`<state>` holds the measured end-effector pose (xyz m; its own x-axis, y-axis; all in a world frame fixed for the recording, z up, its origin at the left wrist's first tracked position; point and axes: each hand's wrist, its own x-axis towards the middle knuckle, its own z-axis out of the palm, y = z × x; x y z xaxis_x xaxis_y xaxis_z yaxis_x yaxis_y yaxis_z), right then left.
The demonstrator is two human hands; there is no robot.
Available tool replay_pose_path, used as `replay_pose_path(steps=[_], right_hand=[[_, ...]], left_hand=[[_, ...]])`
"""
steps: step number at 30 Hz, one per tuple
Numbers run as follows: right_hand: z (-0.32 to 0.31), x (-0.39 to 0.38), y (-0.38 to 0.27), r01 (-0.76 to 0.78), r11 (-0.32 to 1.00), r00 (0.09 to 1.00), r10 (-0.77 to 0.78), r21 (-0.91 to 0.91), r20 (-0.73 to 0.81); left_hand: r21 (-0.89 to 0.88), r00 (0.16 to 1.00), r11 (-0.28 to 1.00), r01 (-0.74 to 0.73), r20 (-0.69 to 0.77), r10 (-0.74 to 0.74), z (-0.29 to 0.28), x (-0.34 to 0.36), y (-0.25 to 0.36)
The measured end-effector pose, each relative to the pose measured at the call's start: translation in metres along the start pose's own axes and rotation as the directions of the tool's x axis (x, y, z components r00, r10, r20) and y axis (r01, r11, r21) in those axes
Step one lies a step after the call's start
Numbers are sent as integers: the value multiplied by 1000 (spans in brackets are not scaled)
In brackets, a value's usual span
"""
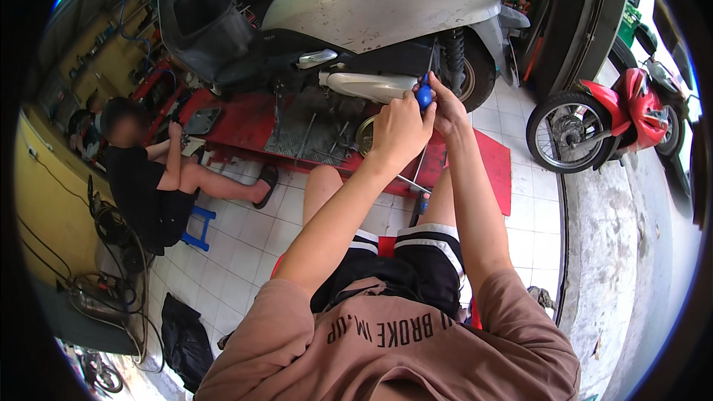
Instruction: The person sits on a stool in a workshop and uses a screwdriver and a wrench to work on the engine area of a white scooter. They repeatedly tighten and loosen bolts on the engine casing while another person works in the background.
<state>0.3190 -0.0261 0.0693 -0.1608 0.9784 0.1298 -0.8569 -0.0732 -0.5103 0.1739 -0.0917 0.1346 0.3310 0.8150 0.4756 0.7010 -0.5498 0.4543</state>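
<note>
Right hand (450, 113), 1 o'clock: grip pinching blue-handled tool (423, 96). Left hand (399, 125) alongside, grip curled, can't tell if pinching. Scooter (371, 7), 12 o'clock.

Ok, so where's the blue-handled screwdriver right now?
In the head view, the blue-handled screwdriver is above and right of centre, held between the left hand and right hand, below and left of the black rear shock absorber.
</note>
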Motion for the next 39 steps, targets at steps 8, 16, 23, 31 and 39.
replay_pose_path(steps=[8,16,23,31,39], right_hand=[[3,-12,2,44,984,971,-82,173,223],[-3,1,1,33,997,999,-32,68,-15],[14,-5,13,-34,969,972,-25,244,234],[4,6,26,82,996,990,-87,47,110],[7,2,14,39,998,999,-40,45,18]], left_hand=[[-761,760,-112,639,647,-65,18,8,-7],[-254,998,966,35,-49,-49,15,7,-11],[-831,933,465,306,165,-320,28,9,-22],[-716,821,405,568,462,-335,3,8,-32],[-158,984,980,117,-118,-136,4,12,-24]])
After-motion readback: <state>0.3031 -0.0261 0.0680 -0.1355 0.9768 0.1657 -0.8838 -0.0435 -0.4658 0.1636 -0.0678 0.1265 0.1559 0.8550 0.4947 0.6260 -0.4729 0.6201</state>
